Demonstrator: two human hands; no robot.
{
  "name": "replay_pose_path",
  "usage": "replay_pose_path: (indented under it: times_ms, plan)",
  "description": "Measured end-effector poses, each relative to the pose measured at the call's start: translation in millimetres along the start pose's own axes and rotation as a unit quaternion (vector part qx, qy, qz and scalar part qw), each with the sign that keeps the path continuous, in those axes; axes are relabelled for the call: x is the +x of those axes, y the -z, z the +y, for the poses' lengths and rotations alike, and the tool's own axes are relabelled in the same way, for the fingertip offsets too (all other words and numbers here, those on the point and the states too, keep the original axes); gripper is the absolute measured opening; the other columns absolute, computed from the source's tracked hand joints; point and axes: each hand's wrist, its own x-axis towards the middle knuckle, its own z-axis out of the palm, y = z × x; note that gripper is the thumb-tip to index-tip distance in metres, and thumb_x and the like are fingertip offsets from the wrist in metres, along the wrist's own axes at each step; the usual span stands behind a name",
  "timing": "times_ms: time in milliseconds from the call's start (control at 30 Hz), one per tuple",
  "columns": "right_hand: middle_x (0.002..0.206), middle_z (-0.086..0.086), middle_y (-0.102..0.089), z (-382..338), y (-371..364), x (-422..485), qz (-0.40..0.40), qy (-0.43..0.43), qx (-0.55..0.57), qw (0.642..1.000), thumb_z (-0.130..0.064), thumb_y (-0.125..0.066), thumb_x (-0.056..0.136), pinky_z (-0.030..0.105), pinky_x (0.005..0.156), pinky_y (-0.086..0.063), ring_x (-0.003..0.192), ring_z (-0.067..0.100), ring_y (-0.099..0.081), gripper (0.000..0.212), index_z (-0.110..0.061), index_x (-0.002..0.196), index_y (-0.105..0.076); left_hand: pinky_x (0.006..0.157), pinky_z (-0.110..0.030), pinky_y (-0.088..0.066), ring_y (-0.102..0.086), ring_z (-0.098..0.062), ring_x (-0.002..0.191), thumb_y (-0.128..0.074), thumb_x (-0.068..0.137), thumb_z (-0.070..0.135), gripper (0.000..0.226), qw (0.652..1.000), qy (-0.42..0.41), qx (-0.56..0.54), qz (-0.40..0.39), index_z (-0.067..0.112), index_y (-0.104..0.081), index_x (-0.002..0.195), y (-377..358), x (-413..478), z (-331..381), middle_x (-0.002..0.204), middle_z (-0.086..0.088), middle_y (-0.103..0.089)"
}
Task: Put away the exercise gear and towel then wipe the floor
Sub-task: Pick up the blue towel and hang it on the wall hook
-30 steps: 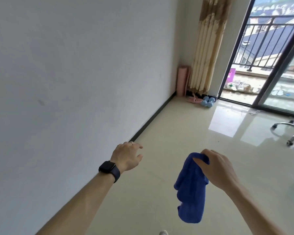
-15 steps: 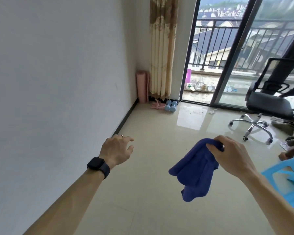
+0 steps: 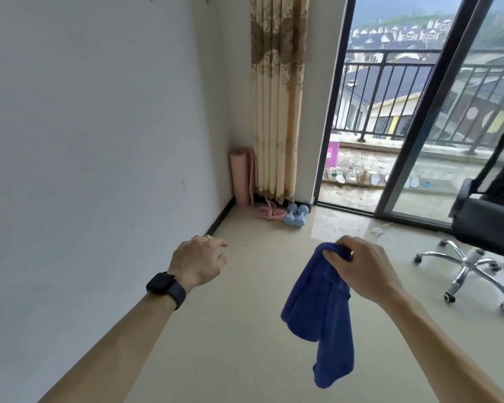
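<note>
My right hand [image 3: 361, 266] grips the top of a dark blue towel [image 3: 320, 312], which hangs down in front of me above the beige tiled floor [image 3: 245, 330]. My left hand [image 3: 198, 260], with a black watch on the wrist, is held out empty with its fingers loosely apart. In the far corner a rolled pink mat [image 3: 240, 175] stands upright against the wall. Two light blue dumbbells [image 3: 295, 215] and a pink resistance band [image 3: 269, 212] lie on the floor beside it.
A white wall [image 3: 99, 141] runs along my left. A beige curtain [image 3: 277, 97] hangs in the corner beside an open sliding glass door [image 3: 361, 170] to a balcony with shoes. A black office chair [image 3: 483, 225] on a chrome wheeled base stands at the right.
The view has swung right and moved closer to the corner. The office chair has come into view. The towel still hangs from my right hand, and my left hand stays empty.
</note>
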Motion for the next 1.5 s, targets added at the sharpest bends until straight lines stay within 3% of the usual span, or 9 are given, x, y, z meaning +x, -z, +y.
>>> replay_pose_path:
  times_ms: [267,767,1000,1100,1233,1367,1500]
  plan:
    - [0.073,-0.011,-0.064,42.2,4.5,193.8,-0.003,0.029,-0.007,1.000,-0.032,-0.063,0.091,0.021,0.058,-0.038,0.070,0.006,-0.056,0.014,-0.024,0.080,-0.065,0.094,-0.035,-0.043,-0.054,-0.018,0.119,-0.046,0.097,0.041,0.035,1.000,0.015,-0.019,0.019,0.033,-0.059,0.129,3.9,172.3,26.6,0.127,0.006,-0.062]
    - [0.068,-0.009,-0.061,47.3,-26.3,591.3,-0.029,0.087,-0.001,0.996,-0.032,-0.063,0.091,0.022,0.056,-0.037,0.067,0.008,-0.055,0.020,-0.020,0.074,-0.063,0.092,-0.035,-0.045,-0.056,-0.022,0.115,-0.049,0.097,0.038,0.034,0.996,0.037,-0.036,0.066,0.032,-0.060,0.128,26.4,545.3,-5.3,0.122,0.004,-0.064]
    - [0.066,-0.014,-0.059,63.7,-67.3,757.4,-0.088,0.134,0.020,0.987,-0.032,-0.063,0.090,0.016,0.055,-0.032,0.065,0.001,-0.053,0.017,-0.028,0.074,-0.063,0.090,-0.034,-0.045,-0.056,-0.022,0.115,-0.047,0.097,0.038,0.034,0.995,0.069,-0.018,0.073,0.031,-0.060,0.128,13.8,684.8,-13.8,0.121,0.002,-0.065]
    - [0.061,-0.012,-0.056,63.9,-87.7,828.9,-0.125,0.164,0.036,0.978,-0.033,-0.064,0.088,0.019,0.056,-0.034,0.065,0.005,-0.053,0.026,-0.032,0.065,-0.053,0.092,-0.033,-0.046,-0.056,-0.019,0.117,-0.047,0.097,0.038,0.035,0.990,0.118,-0.020,0.080,0.031,-0.060,0.128,10.6,732.8,-21.9,0.124,0.005,-0.064]
    - [0.068,-0.012,-0.062,43.4,-103.5,919.4,-0.180,0.206,0.046,0.961,-0.036,-0.064,0.088,0.025,0.062,-0.042,0.074,0.014,-0.058,0.014,-0.029,0.076,-0.063,0.093,-0.031,-0.046,-0.056,-0.015,0.117,-0.047,0.098,0.037,0.034,0.978,0.185,-0.026,0.097,0.032,-0.061,0.128,19.0,775.7,-31.7,0.126,0.007,-0.064]
    - [0.067,-0.012,-0.060,5.7,-124.7,985.8,-0.219,0.251,0.058,0.941,-0.037,-0.064,0.088,0.020,0.058,-0.037,0.072,0.010,-0.056,0.015,-0.028,0.076,-0.063,0.094,-0.030,-0.047,-0.056,-0.012,0.118,-0.049,0.098,0.040,0.034,0.964,0.237,-0.029,0.116,0.033,-0.059,0.130,32.1,797.4,-46.0,0.127,0.009,-0.064]
    - [0.061,-0.008,-0.063,-42.1,-162.4,1042.8,-0.284,0.252,0.097,0.920,-0.040,-0.069,0.085,0.025,0.057,-0.043,0.065,0.014,-0.060,0.019,-0.025,0.073,-0.065,0.092,-0.020,-0.042,-0.051,-0.005,0.121,-0.051,0.097,0.040,0.034,0.948,0.257,-0.074,0.171,0.037,-0.058,0.129,44.6,827.7,-62.5,0.130,0.017,-0.059]
